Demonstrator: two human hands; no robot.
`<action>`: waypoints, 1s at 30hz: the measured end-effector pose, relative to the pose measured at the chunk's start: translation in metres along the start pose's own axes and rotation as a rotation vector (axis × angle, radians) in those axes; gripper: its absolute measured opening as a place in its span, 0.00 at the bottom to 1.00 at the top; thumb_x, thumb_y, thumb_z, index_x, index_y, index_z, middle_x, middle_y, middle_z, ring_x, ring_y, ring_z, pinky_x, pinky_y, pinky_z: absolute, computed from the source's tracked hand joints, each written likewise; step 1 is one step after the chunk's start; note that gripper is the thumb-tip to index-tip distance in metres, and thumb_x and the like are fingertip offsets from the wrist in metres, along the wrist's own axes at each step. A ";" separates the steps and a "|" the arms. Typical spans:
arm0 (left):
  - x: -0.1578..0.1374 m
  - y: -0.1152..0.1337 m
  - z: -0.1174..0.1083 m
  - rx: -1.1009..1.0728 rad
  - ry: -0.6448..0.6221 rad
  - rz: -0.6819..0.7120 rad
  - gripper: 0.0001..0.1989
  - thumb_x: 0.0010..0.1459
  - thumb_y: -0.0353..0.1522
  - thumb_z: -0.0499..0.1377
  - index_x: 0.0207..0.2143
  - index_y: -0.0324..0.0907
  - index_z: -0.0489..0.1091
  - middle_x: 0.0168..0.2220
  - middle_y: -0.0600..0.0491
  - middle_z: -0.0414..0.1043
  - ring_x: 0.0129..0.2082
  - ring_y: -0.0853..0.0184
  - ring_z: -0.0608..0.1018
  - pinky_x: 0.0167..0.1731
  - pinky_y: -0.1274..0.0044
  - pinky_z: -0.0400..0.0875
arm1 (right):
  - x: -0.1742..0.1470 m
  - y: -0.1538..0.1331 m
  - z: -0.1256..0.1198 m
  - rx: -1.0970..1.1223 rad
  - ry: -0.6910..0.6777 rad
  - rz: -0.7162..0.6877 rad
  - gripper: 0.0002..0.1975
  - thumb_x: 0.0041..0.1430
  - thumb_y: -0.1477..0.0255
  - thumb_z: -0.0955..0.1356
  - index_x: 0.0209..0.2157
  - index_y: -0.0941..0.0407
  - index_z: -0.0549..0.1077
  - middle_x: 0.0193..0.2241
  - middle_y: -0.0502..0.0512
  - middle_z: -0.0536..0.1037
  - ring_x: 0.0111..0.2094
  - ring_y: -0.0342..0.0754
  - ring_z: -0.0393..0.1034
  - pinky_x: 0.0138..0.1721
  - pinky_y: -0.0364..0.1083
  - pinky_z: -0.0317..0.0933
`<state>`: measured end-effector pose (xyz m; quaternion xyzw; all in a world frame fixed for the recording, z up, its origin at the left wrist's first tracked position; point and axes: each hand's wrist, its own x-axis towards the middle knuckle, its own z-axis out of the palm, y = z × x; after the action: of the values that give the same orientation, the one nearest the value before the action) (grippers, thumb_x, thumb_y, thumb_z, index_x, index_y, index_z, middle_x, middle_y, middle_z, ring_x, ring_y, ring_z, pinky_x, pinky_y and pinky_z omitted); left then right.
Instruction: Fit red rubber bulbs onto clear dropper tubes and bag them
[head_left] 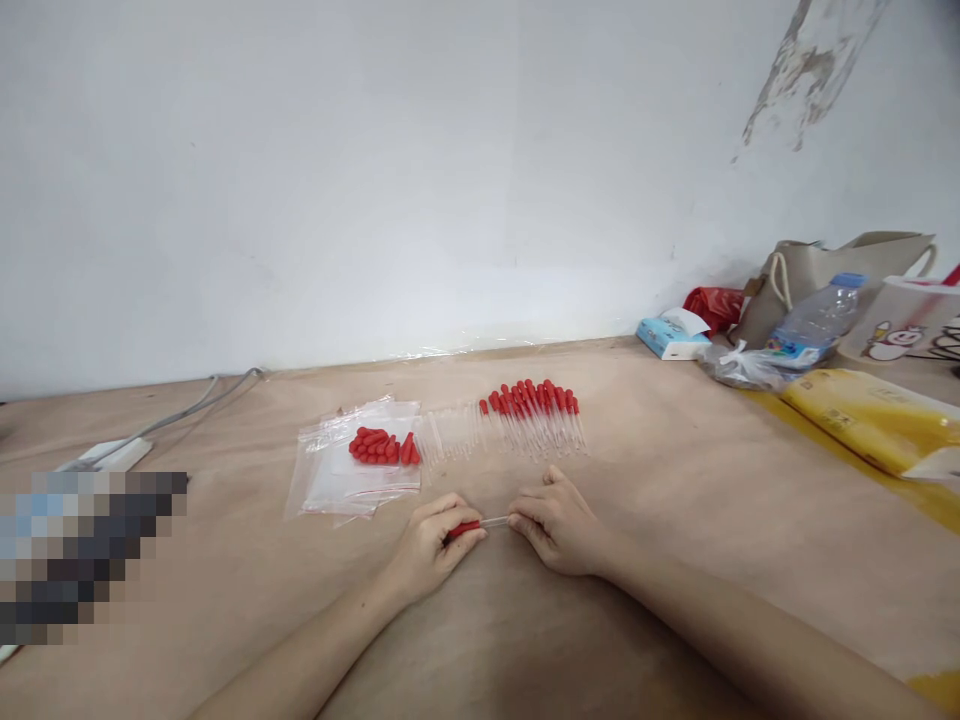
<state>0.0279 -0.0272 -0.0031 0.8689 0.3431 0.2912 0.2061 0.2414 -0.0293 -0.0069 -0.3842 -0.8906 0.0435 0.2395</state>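
Between thumb and fingers, my left hand (439, 545) pinches a red rubber bulb (463, 529). A clear glass dropper tube (495, 521) sticks out of the bulb's open end, and my right hand (555, 525) is closed on the tube's other end. Beyond my hands lies a row of bare clear tubes (450, 430). To its right is a pile of droppers with red bulbs fitted (536, 410). Loose red bulbs (371, 446) rest on clear plastic bags (315, 480) at the left.
Brown paper covers the table (225, 540). Along the right stand a tissue pack (671, 335), a tied plastic bag (739, 367), a water bottle (817, 320), a beige bag (862, 262) and a yellow packet (870, 420). A grey cable (195, 408) runs at the back left, near a pixelated area.
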 end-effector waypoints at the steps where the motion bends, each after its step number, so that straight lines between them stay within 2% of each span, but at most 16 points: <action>1: 0.001 0.000 0.000 0.000 0.003 0.004 0.08 0.57 0.32 0.52 0.33 0.40 0.70 0.28 0.52 0.68 0.27 0.71 0.70 0.28 0.80 0.64 | 0.000 0.000 0.000 0.003 -0.006 0.007 0.12 0.58 0.74 0.58 0.22 0.58 0.65 0.21 0.49 0.71 0.21 0.39 0.55 0.32 0.44 0.41; 7: 0.006 0.000 -0.005 0.047 0.041 0.028 0.07 0.57 0.32 0.52 0.34 0.41 0.70 0.29 0.53 0.69 0.28 0.71 0.70 0.29 0.80 0.65 | 0.006 -0.002 -0.013 -0.040 -0.066 0.001 0.11 0.58 0.74 0.58 0.26 0.57 0.69 0.23 0.51 0.73 0.23 0.40 0.59 0.34 0.45 0.44; 9: 0.006 -0.002 -0.007 0.058 0.079 0.014 0.09 0.56 0.32 0.54 0.40 0.43 0.68 0.35 0.52 0.68 0.32 0.70 0.71 0.32 0.79 0.66 | 0.006 -0.002 -0.018 -0.058 -0.081 0.003 0.11 0.57 0.74 0.58 0.29 0.57 0.71 0.26 0.52 0.74 0.25 0.42 0.62 0.36 0.46 0.46; 11: 0.005 -0.006 -0.008 0.056 0.140 -0.070 0.18 0.54 0.33 0.56 0.48 0.45 0.62 0.41 0.51 0.65 0.34 0.69 0.70 0.32 0.78 0.67 | 0.006 -0.001 -0.021 -0.036 -0.091 0.042 0.11 0.57 0.74 0.59 0.30 0.56 0.72 0.27 0.53 0.75 0.27 0.43 0.64 0.37 0.46 0.48; 13: 0.004 -0.010 -0.007 0.041 0.177 -0.195 0.23 0.52 0.34 0.57 0.51 0.45 0.57 0.39 0.52 0.64 0.30 0.71 0.69 0.28 0.79 0.67 | 0.007 0.004 -0.023 0.057 -0.070 0.166 0.12 0.56 0.73 0.59 0.28 0.56 0.72 0.26 0.53 0.75 0.27 0.43 0.65 0.35 0.44 0.51; 14: 0.004 -0.011 -0.007 0.032 0.169 -0.241 0.21 0.52 0.33 0.57 0.49 0.44 0.58 0.36 0.53 0.64 0.28 0.72 0.68 0.26 0.79 0.66 | 0.008 0.008 -0.023 0.131 -0.053 0.254 0.12 0.57 0.72 0.59 0.28 0.56 0.72 0.25 0.52 0.75 0.26 0.43 0.66 0.32 0.43 0.52; 16: 0.004 -0.013 -0.007 0.033 0.113 -0.258 0.12 0.53 0.33 0.55 0.42 0.42 0.63 0.31 0.55 0.63 0.26 0.72 0.67 0.25 0.80 0.65 | 0.015 0.018 -0.022 0.285 -0.014 0.451 0.14 0.57 0.68 0.58 0.27 0.57 0.72 0.23 0.52 0.75 0.23 0.43 0.66 0.26 0.41 0.53; 18: 0.006 -0.012 -0.007 0.054 0.053 -0.210 0.06 0.55 0.32 0.53 0.35 0.41 0.66 0.28 0.55 0.63 0.27 0.71 0.68 0.27 0.79 0.64 | 0.028 0.027 -0.021 0.355 0.023 0.609 0.16 0.56 0.64 0.59 0.24 0.58 0.71 0.21 0.51 0.74 0.22 0.43 0.65 0.23 0.40 0.53; 20: 0.008 -0.011 -0.007 0.066 0.035 -0.167 0.05 0.55 0.31 0.52 0.32 0.41 0.67 0.29 0.54 0.65 0.28 0.70 0.69 0.29 0.78 0.63 | 0.046 0.032 -0.018 0.284 0.084 0.705 0.17 0.55 0.62 0.60 0.21 0.57 0.70 0.20 0.51 0.74 0.23 0.44 0.66 0.24 0.41 0.53; 23: 0.008 -0.009 -0.009 0.066 0.037 -0.158 0.05 0.55 0.31 0.53 0.32 0.41 0.68 0.30 0.53 0.66 0.29 0.70 0.70 0.30 0.78 0.63 | 0.075 0.030 -0.011 0.047 0.155 0.800 0.16 0.54 0.62 0.60 0.22 0.56 0.70 0.22 0.51 0.74 0.27 0.45 0.67 0.32 0.43 0.53; 26: 0.007 -0.008 -0.009 0.067 0.034 -0.161 0.05 0.55 0.30 0.53 0.32 0.41 0.68 0.30 0.53 0.67 0.30 0.70 0.70 0.31 0.78 0.64 | 0.095 0.025 0.000 -0.085 0.149 0.849 0.16 0.56 0.64 0.58 0.23 0.55 0.71 0.24 0.52 0.75 0.29 0.46 0.68 0.40 0.48 0.49; 30: 0.006 -0.008 -0.010 0.061 0.036 -0.160 0.04 0.55 0.30 0.53 0.32 0.41 0.68 0.30 0.54 0.66 0.30 0.70 0.70 0.31 0.78 0.64 | 0.102 0.025 0.014 -0.136 0.114 0.849 0.17 0.55 0.66 0.57 0.23 0.57 0.72 0.25 0.56 0.76 0.30 0.49 0.69 0.43 0.52 0.45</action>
<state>0.0214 -0.0156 0.0016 0.8393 0.4237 0.2788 0.1960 0.1908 0.0616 0.0143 -0.7331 -0.6398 0.0581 0.2234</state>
